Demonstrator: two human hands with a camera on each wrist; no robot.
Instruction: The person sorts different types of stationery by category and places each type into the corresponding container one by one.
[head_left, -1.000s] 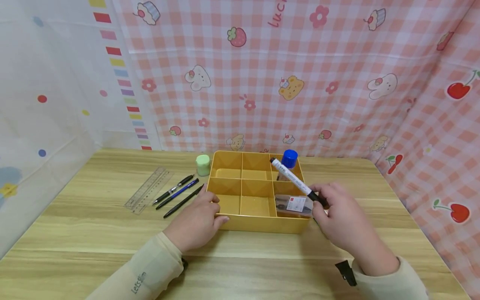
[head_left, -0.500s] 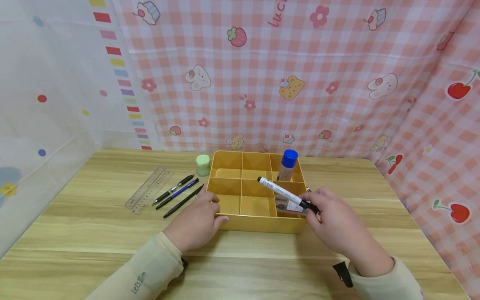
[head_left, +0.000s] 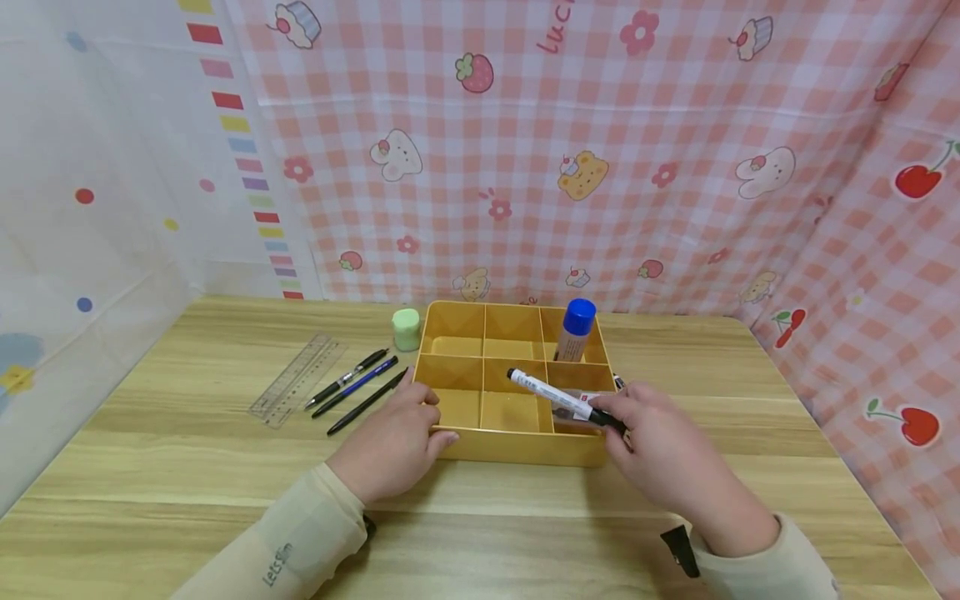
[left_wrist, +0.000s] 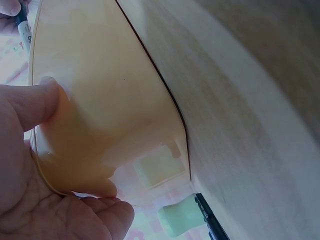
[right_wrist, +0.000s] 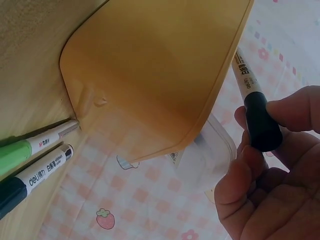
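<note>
My right hand [head_left: 660,446] pinches a white whiteboard marker [head_left: 551,390] by its black end [right_wrist: 262,125], between thumb and fingers. The marker slants over the front compartments of a yellow divided organizer box [head_left: 517,448], its far end above the front middle one. My left hand [head_left: 393,442] grips the box's front left corner, thumb on the front wall and fingers round the left side. A glue stick [head_left: 577,329] with a blue cap stands in the back right compartment. A clear plastic case [head_left: 567,410] with a white label lies in the front right one, partly covered by the marker.
Left of the box lie a clear ruler [head_left: 296,382] and three pens [head_left: 354,387]. A pale green object [head_left: 406,330] stands at its back left corner. Beside its right wall lie a green-ended marker [right_wrist: 30,149] and a black-ended whiteboard marker [right_wrist: 42,172]. Patterned cloth [head_left: 480,167] hangs behind.
My right hand has moved left and slightly down, carrying the marker from over the right compartments toward the front middle one. The glue stick now shows more fully. My left hand has stayed still.
</note>
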